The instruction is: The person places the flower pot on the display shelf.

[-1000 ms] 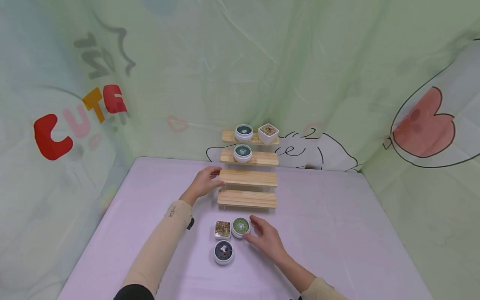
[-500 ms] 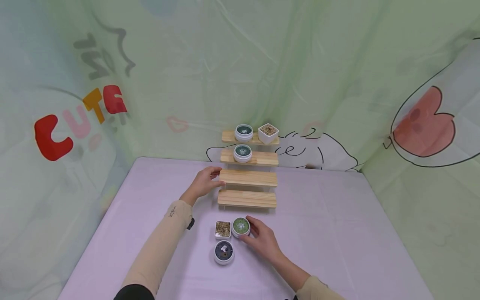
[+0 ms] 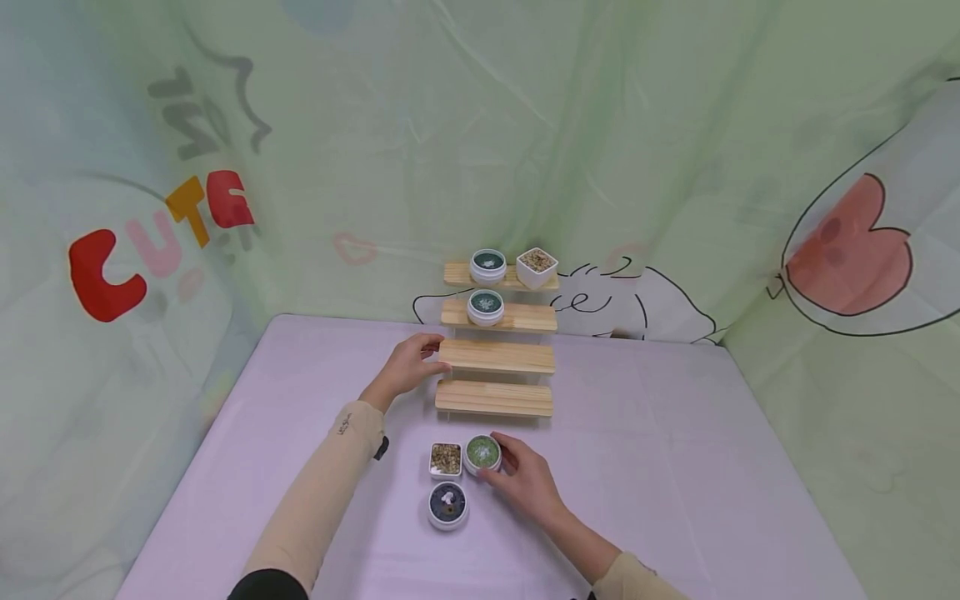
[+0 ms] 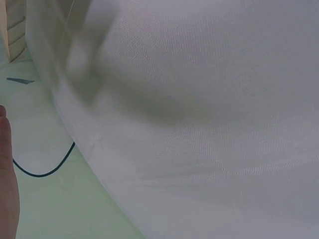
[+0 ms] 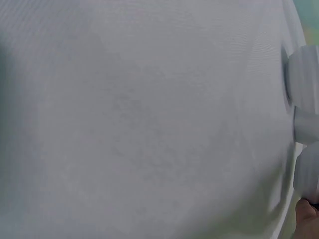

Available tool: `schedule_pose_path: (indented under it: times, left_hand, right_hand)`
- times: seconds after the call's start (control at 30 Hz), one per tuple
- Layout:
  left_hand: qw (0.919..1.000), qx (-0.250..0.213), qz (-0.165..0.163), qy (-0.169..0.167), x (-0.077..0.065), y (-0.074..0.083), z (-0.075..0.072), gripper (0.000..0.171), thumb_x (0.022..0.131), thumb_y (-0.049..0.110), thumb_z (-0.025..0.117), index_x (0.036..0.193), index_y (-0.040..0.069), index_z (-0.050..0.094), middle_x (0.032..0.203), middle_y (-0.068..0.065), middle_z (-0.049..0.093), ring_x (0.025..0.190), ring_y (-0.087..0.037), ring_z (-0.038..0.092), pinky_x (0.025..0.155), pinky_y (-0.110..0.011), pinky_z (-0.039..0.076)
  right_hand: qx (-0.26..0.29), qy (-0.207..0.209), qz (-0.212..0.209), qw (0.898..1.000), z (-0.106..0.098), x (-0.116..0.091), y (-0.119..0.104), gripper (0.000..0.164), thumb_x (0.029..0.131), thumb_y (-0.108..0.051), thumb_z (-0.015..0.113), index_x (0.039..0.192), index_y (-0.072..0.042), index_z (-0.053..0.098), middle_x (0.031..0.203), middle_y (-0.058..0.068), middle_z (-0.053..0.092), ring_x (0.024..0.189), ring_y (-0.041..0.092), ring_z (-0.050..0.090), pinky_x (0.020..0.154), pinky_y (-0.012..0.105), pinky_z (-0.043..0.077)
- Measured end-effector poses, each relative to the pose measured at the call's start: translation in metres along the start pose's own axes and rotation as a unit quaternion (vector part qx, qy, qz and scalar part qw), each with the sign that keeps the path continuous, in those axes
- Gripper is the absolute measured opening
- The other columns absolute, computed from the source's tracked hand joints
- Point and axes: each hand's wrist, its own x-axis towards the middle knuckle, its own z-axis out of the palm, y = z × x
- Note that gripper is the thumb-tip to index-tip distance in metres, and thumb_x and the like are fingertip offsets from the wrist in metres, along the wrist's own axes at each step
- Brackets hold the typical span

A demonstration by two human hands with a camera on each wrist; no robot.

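Observation:
In the head view, my right hand (image 3: 528, 479) holds a small round white pot (image 3: 482, 454) with a speckled green top, thumb and fingers at its right side. The pot stands on the table. In the right wrist view, my thumb (image 5: 305, 215) meets the lowest white pot (image 5: 307, 172). My left hand (image 3: 406, 365) grips the left end of a four-step wooden display stand (image 3: 497, 356), at its second plank from the front. A square white pot of gravel (image 3: 446, 459) and a round pot with a dark top (image 3: 447, 504) stand beside the green one.
A dark-green-topped round pot (image 3: 488, 265) and a square gravel pot (image 3: 536, 265) stand on the stand's top plank. Another round pot (image 3: 485, 306) sits one plank lower. The pale lilac table (image 3: 675, 467) is backed by a printed green curtain (image 3: 637, 150).
My right hand has moved slightly left and its fingers have come around the green-topped pot. The left hand and the other pots have stayed in place.

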Motion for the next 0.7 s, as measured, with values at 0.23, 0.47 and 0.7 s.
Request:
schedule_pose_path:
  times: [0.23, 0.47, 0.7]
  left_hand:
    - [0.9999, -0.002, 0.007, 0.007, 0.000, 0.000, 0.000, 0.060, 0.084, 0.014, 0.078, 0.134, -0.008, 0.052, 0.129, -0.022, 0.056, 0.120, -0.033, 0.056, 0.106, -0.033, 0.048]
    - [0.9999, 0.002, 0.009, 0.007, 0.000, -0.001, 0.000, 0.061, 0.084, 0.016, 0.079, 0.134, -0.008, 0.052, 0.130, -0.022, 0.056, 0.120, -0.033, 0.056, 0.106, -0.033, 0.048]
    - [1.0000, 0.000, 0.002, 0.004, 0.000, 0.001, 0.000, 0.061, 0.085, 0.016, 0.078, 0.135, -0.007, 0.052, 0.132, -0.021, 0.055, 0.122, -0.033, 0.055, 0.106, -0.033, 0.047]
  right_hand:
    - [0.001, 0.007, 0.013, 1.000, -0.015, 0.007, -0.015, 0.059, 0.077, -0.005, 0.083, 0.129, 0.006, 0.058, 0.128, 0.024, 0.059, 0.121, 0.036, 0.057, 0.099, 0.029, 0.051]
    - [-0.002, 0.018, 0.010, 1.000, -0.036, 0.021, -0.032, 0.063, 0.079, -0.009, 0.082, 0.133, 0.006, 0.055, 0.133, 0.023, 0.057, 0.124, 0.034, 0.054, 0.100, 0.030, 0.050]
    - [0.005, 0.035, 0.019, 0.999, -0.056, 0.036, -0.048, 0.063, 0.080, -0.007, 0.081, 0.135, 0.004, 0.053, 0.135, 0.022, 0.055, 0.127, 0.031, 0.053, 0.100, 0.026, 0.048]
